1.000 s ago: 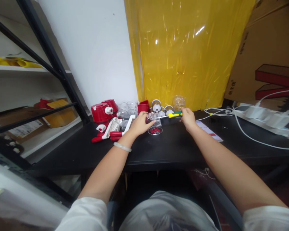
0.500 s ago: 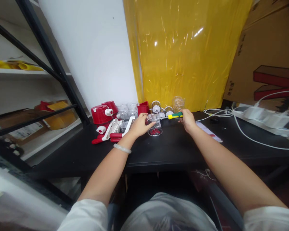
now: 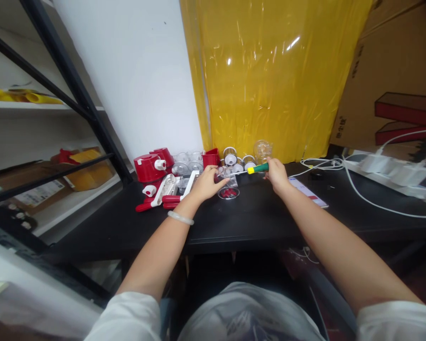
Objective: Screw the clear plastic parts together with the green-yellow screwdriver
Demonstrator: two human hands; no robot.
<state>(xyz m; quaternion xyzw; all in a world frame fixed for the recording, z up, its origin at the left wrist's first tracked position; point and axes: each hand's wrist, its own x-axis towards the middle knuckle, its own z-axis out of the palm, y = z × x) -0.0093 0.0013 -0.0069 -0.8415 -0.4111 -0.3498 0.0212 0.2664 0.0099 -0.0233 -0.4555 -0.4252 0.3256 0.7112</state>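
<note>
Screwdriver [image 3: 258, 168], green-and-yellow handle, nearly level, right of frame centre; shaft directed leftward at clear plastic piece [image 3: 231, 181], red within its round rim.

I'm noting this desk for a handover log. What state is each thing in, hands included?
Left hand: holding clear part
Right hand: gripping screwdriver
screwdriver: shaft toward clear part
clear part: held
phone: flat, screen lit
power strip: chargers plugged in
bracelet: worn

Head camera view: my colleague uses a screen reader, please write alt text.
A person's right hand holds a green and yellow screwdriver pointed toward a clear plastic part at the left hand, over a black table. Red and white parts lie at left, a phone at right.
</note>
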